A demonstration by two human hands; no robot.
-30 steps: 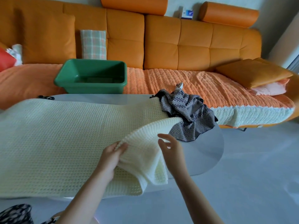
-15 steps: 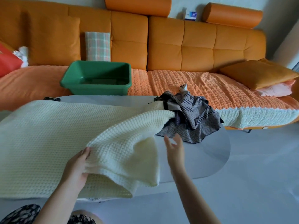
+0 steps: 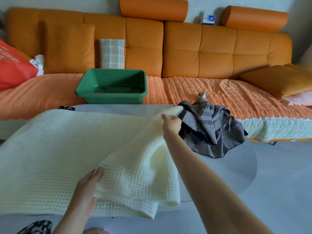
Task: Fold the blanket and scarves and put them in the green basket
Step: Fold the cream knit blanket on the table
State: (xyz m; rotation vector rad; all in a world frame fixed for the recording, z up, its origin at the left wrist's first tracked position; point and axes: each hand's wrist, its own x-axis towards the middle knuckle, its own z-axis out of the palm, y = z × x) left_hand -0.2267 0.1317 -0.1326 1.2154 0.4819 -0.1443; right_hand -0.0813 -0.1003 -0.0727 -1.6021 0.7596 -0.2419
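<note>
A cream waffle-knit blanket point(image 3: 64, 149) lies spread over the low grey table point(image 3: 236, 169), its right end bunched and folded back. My left hand point(image 3: 89, 184) grips a fold of it near the front edge. My right hand point(image 3: 171, 121) reaches far across and pinches the blanket's far right corner. Just right of that hand lies a crumpled grey scarf point(image 3: 212, 129) with a zigzag pattern. The green basket point(image 3: 111, 89) stands on the sofa behind the table, with nothing visible inside.
An orange sofa point(image 3: 219, 53) with a quilted orange cover runs along the back. On it are a plaid cushion point(image 3: 112, 54), a red pillow point(image 3: 11, 68), an ochre pillow point(image 3: 276, 80) and a small white object point(image 3: 201, 95). Grey floor lies to the right.
My right hand has gone from hovering open near the blanket's front to gripping its far right corner by the scarf. My left hand slid back toward the right along the front fold.
</note>
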